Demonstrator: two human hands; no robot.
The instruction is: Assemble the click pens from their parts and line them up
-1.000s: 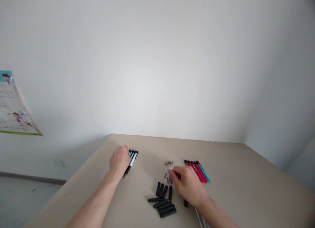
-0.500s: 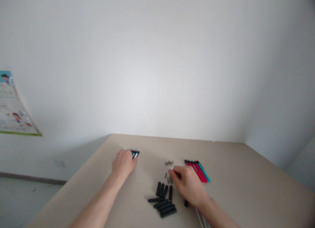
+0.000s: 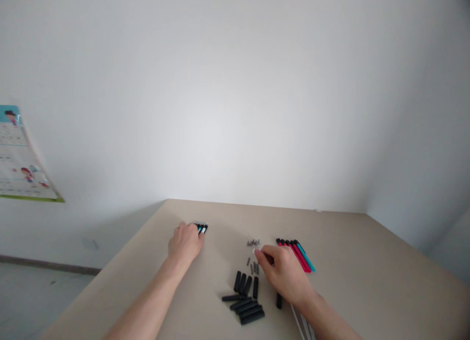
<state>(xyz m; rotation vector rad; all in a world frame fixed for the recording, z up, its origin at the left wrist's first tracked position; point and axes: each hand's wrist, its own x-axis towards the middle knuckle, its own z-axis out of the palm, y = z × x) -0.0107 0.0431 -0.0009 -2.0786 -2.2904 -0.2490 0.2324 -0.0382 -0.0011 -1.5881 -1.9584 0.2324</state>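
Note:
At the far left of the table, my left hand point(image 3: 185, 242) is closed over the near ends of a row of assembled pens point(image 3: 201, 228), with black, teal and white parts showing beyond the fingers. My right hand point(image 3: 284, 271) is nearer the middle, thumb and index finger pinched at a small white piece point(image 3: 254, 251). Just beyond those fingertips lie several small metal tips point(image 3: 253, 242). Short grey springs point(image 3: 254, 268) rest to their near left. Closer to me is a group of black rubber grip sleeves point(image 3: 247, 306).
Red and teal pen barrels point(image 3: 303, 257) with black ends lie side by side beyond my right hand. Thin white refills point(image 3: 303, 325) and a black sleeve point(image 3: 279, 301) are partly under my right forearm. The table point(image 3: 220, 213) meets a white wall; a poster point(image 3: 25, 159) hangs left.
My right hand has shifted slightly to the right and its fingertips are drawn back a little. The left hand stays at the pen row, and the view has moved a touch.

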